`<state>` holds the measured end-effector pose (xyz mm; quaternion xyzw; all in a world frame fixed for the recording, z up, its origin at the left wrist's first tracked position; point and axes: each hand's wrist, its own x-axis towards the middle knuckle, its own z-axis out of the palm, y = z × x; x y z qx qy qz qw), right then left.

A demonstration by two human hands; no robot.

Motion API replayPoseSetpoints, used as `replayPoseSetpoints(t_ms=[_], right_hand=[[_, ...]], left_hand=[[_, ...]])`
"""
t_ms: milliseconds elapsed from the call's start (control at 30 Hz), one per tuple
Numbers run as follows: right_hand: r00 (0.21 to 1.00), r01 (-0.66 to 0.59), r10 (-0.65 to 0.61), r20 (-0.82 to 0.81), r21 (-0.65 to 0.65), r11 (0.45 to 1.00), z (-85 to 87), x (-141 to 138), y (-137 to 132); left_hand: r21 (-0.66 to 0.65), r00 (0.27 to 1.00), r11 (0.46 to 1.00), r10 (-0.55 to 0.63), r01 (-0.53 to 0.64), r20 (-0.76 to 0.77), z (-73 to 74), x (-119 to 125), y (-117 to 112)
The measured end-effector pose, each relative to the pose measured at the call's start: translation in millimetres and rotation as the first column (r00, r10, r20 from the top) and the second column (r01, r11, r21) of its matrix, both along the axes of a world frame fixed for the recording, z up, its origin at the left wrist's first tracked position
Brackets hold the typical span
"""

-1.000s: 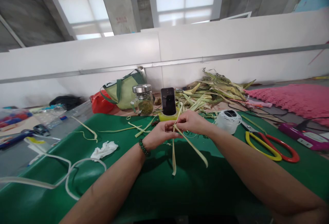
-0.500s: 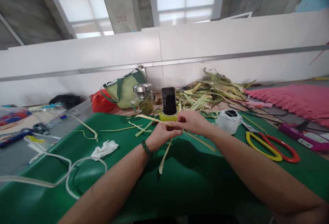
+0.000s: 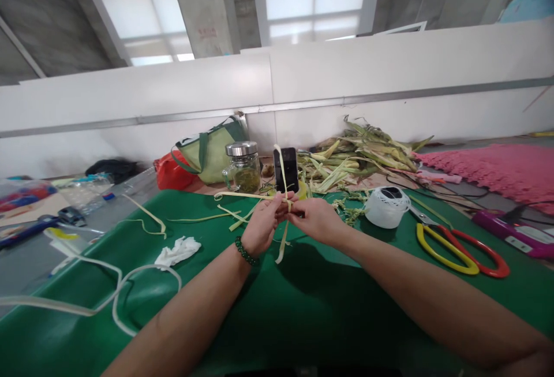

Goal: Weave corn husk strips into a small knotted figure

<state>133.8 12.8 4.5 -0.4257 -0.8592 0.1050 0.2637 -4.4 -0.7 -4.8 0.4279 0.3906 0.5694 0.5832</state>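
Pale yellow-green husk strips [image 3: 282, 244] cross between my two hands above the green mat [image 3: 303, 313]. My left hand [image 3: 263, 222], with a dark green bead bracelet at its wrist, is closed, its thumb and fingers pinching the strips where they cross. Close against it, my right hand [image 3: 318, 219] pinches the same crossing from the right side. One strip end stands up in front of the phone [image 3: 285, 170], another hangs below my fingers, and a third stretches out to the left with a curled tip. Part of the crossing is hidden by my fingers.
Large scissors [image 3: 463, 250] with red and yellow handles lie right, beside a white plastic container [image 3: 386, 208]. A glass jar [image 3: 243, 169] and a heap of corn husks [image 3: 367, 146] are at the back. Crumpled tissue [image 3: 179, 252] and a white cord [image 3: 116, 284] lie left.
My hands have turned the husk strips: one that slanted down to the right no longer does, and one end now points upward. My right hand has come lower, beside the left fingertips.
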Motion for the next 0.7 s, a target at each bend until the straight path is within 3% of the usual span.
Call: replayPoseSetpoints(t_ms=[67, 167, 267, 467, 567, 700], right_hand=[[1.000, -0.015, 0.015, -0.019, 0.010, 1.000, 1.1, 3, 3], [0.990, -0.141, 0.141, 0.023, 0.030, 0.989, 3.4, 11, 9], [0.974, -0.223, 0.215, 0.073, 0.133, 0.966, 0.3, 13, 12], [0.982, -0.187, 0.182, 0.046, 0.306, 0.933, -3.7, 11, 11], [0.985, -0.156, 0.165, -0.045, 0.153, 0.976, 0.9, 12, 11], [0.969, 0.028, -0.042, -0.243, -0.060, 0.998, 2.9, 14, 17]], left_hand=[[-0.003, 1.000, 1.000, 0.004, -0.003, 0.014, 1.6, -1, -1], [-0.040, 0.998, 0.999, 0.038, -0.037, 0.045, 1.5, -4, 1], [-0.071, 0.996, 0.996, 0.057, -0.053, 0.062, 0.3, -6, 3], [-0.005, 0.998, 1.000, 0.011, -0.011, 0.066, 3.0, -7, 1], [0.035, 1.000, 0.999, -0.008, 0.007, 0.026, 3.4, -7, 1], [0.079, 0.998, 0.997, -0.017, 0.022, -0.066, 2.2, -7, 0]])
